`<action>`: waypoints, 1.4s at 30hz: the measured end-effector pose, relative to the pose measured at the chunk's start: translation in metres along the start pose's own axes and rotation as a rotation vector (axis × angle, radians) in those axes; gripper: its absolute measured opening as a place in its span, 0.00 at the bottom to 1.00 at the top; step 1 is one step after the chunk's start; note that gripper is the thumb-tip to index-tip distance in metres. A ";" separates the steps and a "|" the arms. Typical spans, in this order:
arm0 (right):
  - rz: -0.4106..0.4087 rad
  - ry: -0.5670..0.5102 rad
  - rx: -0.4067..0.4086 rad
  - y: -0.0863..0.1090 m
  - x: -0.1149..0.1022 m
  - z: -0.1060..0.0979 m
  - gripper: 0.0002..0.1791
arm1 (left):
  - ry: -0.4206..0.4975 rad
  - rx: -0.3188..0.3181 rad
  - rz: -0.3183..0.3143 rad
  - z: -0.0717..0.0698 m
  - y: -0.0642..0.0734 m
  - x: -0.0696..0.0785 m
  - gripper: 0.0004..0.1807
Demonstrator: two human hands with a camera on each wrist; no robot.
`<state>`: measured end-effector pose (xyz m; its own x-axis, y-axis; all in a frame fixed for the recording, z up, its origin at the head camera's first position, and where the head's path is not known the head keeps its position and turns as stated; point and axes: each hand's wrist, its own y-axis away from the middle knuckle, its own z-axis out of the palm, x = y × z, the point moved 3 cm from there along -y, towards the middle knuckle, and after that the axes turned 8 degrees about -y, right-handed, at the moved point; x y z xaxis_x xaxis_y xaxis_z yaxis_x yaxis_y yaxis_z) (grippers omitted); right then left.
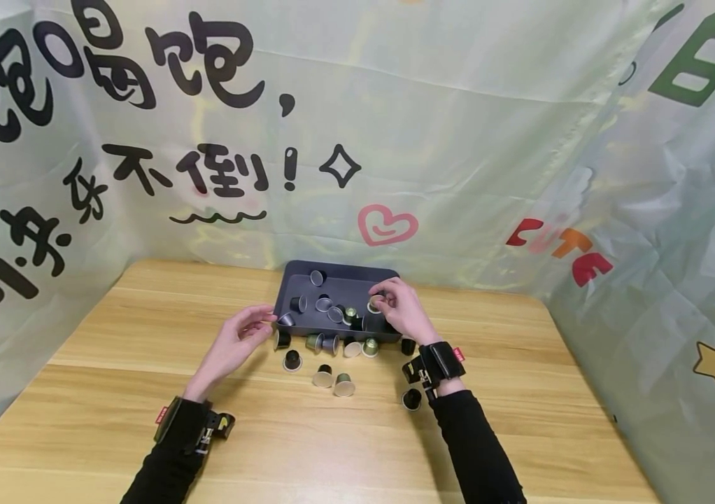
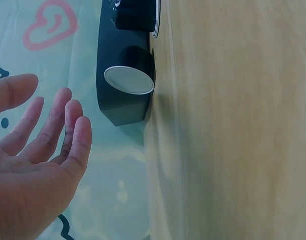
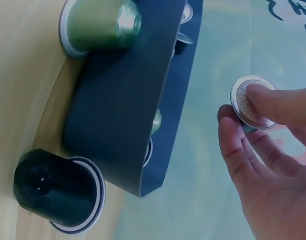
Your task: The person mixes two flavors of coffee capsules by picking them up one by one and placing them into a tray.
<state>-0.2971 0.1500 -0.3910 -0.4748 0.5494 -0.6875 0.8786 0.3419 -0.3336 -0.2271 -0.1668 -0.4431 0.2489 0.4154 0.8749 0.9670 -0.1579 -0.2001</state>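
Note:
Over the right part of a dark grey tray (image 1: 357, 276), my right hand (image 1: 406, 313) pinches a coffee capsule (image 3: 241, 102) between thumb and fingers. Its silvery lid faces the thumb in the right wrist view. My left hand (image 1: 239, 343) is by the tray's front left corner, fingers loosely bent and nothing held. In the left wrist view that hand (image 2: 42, 165) is apart from a dark capsule (image 2: 128, 80) beside the tray. Inside the tray lie several capsules, among them a silver-lidded one (image 1: 317, 278) at the back and a green one (image 1: 350, 315).
Along the tray's front edge sit several capsules, including a green one (image 1: 370, 347) and a black one (image 1: 281, 340). Nearer stand a black capsule (image 1: 292, 360), a greenish one (image 1: 344, 386) and another black one (image 1: 412, 399) under the right forearm. A printed cloth (image 1: 458, 140) hangs behind the wooden table (image 1: 307, 448).

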 end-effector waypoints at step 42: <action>0.189 0.202 -0.246 -0.018 0.022 0.030 0.19 | -0.019 0.001 -0.010 0.000 0.001 0.003 0.24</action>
<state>-0.3221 0.1335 -0.4196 -0.3275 0.7516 -0.5726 0.9248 0.3792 -0.0311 -0.2251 -0.1655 -0.4411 0.2402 0.4337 0.8684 0.9695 -0.1525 -0.1919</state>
